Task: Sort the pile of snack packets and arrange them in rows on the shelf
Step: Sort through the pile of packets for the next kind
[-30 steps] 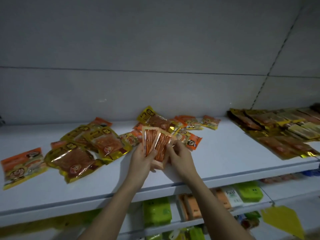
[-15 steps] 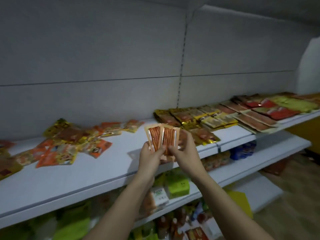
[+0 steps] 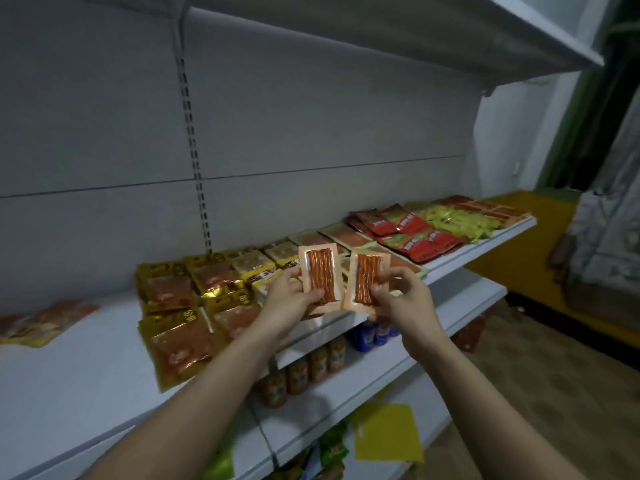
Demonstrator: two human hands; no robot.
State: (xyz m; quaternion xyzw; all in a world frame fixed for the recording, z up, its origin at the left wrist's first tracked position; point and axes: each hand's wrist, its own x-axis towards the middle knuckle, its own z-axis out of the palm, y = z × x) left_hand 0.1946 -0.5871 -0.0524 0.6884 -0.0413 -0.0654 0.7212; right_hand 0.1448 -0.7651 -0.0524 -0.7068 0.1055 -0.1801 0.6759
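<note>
Left hand (image 3: 291,299) fingers clamped on one orange packet (image 3: 320,277), right hand (image 3: 403,299) fingers clamped on another packet (image 3: 367,284). Both held upright, side by side, above the shelf (image 3: 86,375) front edge, near rows of gold packets (image 3: 180,320).

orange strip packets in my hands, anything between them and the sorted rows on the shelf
Nothing visible blocks the way. The left hand and right hand hold the orange strip packets just above the sorted rows on the shelf.
</note>
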